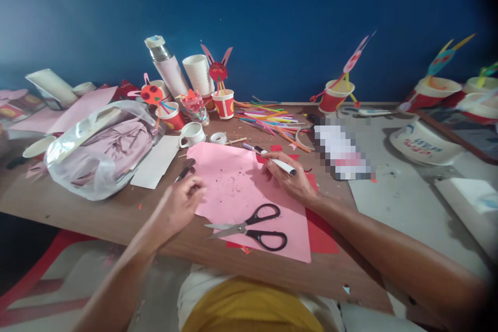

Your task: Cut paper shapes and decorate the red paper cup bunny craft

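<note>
A pink paper sheet lies on the brown table in front of me, over a red sheet. My right hand rests on its upper right corner, closed on a white marker. My left hand sits curled at the sheet's left edge, its fingers closed beside a dark pen; whether it grips the pen I cannot make out. Black-handled scissors lie shut on the pink sheet near me, between my two arms.
A clear plastic bag with cloth lies at left. Paper cups with paper bunny figures, a cup stack, a flask, tape and coloured straws crowd the back. More decorated cups stand at right.
</note>
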`<state>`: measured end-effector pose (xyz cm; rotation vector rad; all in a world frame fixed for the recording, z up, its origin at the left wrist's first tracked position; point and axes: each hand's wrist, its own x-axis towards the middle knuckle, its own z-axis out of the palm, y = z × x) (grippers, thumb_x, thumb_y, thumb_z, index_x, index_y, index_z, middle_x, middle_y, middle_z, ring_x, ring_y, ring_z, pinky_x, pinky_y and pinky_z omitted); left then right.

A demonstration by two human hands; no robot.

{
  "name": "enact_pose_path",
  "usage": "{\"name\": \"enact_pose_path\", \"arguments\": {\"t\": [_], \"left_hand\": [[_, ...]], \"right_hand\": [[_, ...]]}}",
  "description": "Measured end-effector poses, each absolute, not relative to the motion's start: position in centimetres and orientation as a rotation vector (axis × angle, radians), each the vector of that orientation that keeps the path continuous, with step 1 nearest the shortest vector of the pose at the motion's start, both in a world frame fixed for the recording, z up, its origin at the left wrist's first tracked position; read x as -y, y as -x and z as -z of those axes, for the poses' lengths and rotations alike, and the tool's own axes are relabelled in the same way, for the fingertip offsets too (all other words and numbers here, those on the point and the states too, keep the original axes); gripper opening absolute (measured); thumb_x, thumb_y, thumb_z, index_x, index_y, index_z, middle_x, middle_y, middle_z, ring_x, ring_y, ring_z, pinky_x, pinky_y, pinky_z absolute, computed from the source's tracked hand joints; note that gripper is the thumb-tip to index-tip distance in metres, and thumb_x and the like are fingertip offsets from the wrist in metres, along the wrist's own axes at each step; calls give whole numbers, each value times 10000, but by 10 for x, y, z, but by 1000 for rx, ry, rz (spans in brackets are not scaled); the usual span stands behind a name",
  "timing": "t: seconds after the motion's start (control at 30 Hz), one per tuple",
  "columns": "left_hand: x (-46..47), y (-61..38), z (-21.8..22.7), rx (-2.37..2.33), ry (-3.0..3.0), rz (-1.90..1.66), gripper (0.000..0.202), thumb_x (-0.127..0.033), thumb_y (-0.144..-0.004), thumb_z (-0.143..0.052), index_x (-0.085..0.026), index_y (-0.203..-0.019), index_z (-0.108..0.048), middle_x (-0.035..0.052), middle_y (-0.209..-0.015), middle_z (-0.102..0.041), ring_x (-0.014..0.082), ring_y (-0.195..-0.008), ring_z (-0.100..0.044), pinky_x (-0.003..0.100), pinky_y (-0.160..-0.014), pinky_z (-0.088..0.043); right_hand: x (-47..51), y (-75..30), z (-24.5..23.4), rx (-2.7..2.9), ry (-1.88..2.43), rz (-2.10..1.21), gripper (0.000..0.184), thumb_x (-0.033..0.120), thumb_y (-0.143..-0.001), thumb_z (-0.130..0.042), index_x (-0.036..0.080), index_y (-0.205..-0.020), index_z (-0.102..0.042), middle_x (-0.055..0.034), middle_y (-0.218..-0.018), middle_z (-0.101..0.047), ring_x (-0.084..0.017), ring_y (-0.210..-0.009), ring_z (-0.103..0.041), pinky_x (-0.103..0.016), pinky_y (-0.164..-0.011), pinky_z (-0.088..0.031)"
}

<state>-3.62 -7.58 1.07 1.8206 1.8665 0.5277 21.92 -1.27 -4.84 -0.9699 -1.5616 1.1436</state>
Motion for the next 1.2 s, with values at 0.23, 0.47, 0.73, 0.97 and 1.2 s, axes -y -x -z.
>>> {"name": "enact_pose_path", "arguments": {"t": [0.23, 0.47, 0.73, 0.97, 1.2], "left_hand": [[55, -30, 14, -1429, -2129, -310, 201, -169, -819, -428, -193, -820, -627, 36, -867, -668, 173, -783, -626, 261, -700, -457], [32, -18, 1, -1410, -2300, -230, 246, -149, -840, -422, -173, -867, -665, 54, -924, -649, 174, -836, -615, 274, -767, -453], [16, -28, 1, -1175, -2647, -30, 272, -165, -880, -386, -202, -941, -648, 58, -941, -606, 173, -885, -578, 277, -763, -461], [23, -31, -4, -1092, -2784, 156, 238, -215, -899, -395, -141, -878, -620, 83, -928, -599, 190, -850, -549, 305, -722, -456], [22, -32, 6, -1103, -2803, 39, 271, -141, -898, -362, -123, -834, -625, 99, -908, -613, 188, -866, -563, 314, -787, -461]], "right_hand": [[13, -218, 50, 1553, 946, -1138, 228, 342, -878, -484, 203, -1030, -583, -4, -703, -613, -117, -608, -581, -241, -569, -468], [10, -219, 52, 1595, 919, -1162, 233, 350, -874, -484, 198, -1017, -587, -4, -720, -619, -116, -621, -586, -248, -610, -468], [8, -222, 52, 1636, 940, -1136, 241, 319, -882, -475, 191, -1054, -587, -17, -743, -631, -143, -707, -603, -264, -669, -469], [6, -220, 52, 1605, 938, -1201, 231, 306, -893, -463, 184, -1056, -572, -7, -723, -614, -122, -659, -585, -252, -649, -468], [5, -221, 50, 1561, 935, -1272, 260, 317, -894, -470, 180, -1091, -569, -3, -713, -595, -104, -608, -563, -233, -596, -468]]}}
